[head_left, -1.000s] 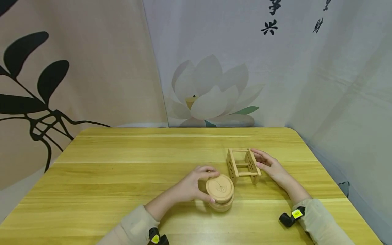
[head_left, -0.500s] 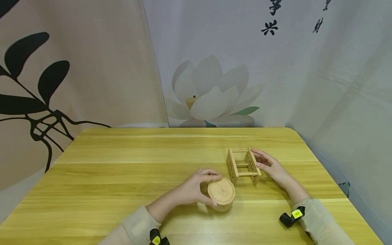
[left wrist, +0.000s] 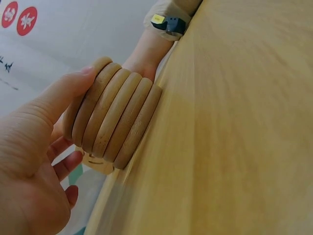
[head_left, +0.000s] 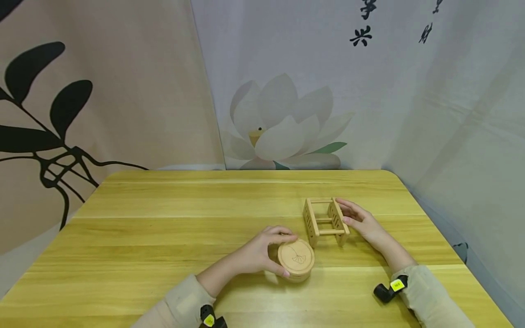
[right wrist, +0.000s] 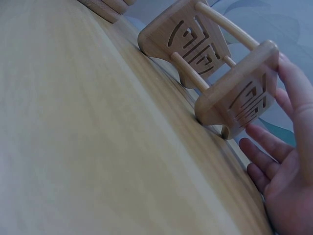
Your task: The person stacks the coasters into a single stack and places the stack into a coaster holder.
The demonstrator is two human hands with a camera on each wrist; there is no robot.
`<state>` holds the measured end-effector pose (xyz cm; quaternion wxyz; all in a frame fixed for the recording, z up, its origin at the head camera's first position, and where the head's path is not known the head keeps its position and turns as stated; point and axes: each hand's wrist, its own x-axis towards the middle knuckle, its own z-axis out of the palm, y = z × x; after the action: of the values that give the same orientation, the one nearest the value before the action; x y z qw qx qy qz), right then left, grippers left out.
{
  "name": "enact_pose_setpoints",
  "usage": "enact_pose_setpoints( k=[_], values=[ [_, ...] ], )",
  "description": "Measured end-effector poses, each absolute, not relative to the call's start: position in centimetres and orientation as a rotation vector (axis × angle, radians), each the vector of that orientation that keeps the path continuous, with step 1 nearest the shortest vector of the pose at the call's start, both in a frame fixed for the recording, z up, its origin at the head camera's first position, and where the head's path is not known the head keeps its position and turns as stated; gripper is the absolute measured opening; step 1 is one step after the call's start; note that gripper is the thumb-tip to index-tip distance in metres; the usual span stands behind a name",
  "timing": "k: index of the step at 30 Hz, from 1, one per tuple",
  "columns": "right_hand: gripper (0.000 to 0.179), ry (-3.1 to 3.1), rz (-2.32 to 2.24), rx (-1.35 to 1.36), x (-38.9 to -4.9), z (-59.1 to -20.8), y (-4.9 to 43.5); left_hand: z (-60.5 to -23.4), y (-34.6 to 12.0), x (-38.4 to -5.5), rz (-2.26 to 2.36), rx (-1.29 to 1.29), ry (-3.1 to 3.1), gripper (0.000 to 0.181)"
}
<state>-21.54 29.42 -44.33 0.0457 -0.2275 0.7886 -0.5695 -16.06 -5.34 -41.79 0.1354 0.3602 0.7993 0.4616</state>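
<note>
A stack of several round wooden coasters (left wrist: 115,110) stands on the table, the top coaster (head_left: 296,257) carrying a thin engraved leaf on a stem. My left hand (head_left: 260,250) holds the upper end of the stack from the left, thumb and index finger spread around the top coaster's edge. In the left wrist view the lower fingers hang curled, away from the wood. Just behind the stack stands a wooden coaster rack (head_left: 324,232) with cut-out side panels joined by rods. Thumb and fingers of my right hand (head_left: 362,223) hold its right panel (right wrist: 244,95) at the edges.
The yellow wood-grain table (head_left: 164,246) reaches back to a printed cloth backdrop (head_left: 287,123). Black wrist cameras sit on both sleeves; the right camera (head_left: 389,289) hangs low over the tabletop.
The top coaster, raised and offset on the stack one second ago, now lies flush on it. My left hand has moved slightly right and down with it. The right hand and rack have stayed put.
</note>
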Motion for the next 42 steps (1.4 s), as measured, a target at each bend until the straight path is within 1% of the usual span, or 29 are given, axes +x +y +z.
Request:
enact_pose_setpoints(
  k=[11, 19, 27, 42],
  values=[
    [0.051, 2.393, -1.74, -0.7, -21.8, -44.5, 29.4, -41.8, -5.4, -16.1, 1.328, 1.033, 2.309, 0.085],
    [0.049, 2.413, -1.754, -0.704, -21.8, -44.6, 29.2, -41.9, -5.7, -16.0, 1.32, 1.048, 2.342, 0.092],
    [0.048, 2.472, -1.781, -0.671, -21.5, -44.6, 29.4, -42.0, -6.2, -15.7, 1.38, 1.017, 2.305, 0.094],
    [0.053, 2.512, -1.893, -0.833, -20.1, -44.3, 29.8, -42.6, -7.0, -14.8, 1.481, 0.866, 2.233, 0.089]
  ],
)
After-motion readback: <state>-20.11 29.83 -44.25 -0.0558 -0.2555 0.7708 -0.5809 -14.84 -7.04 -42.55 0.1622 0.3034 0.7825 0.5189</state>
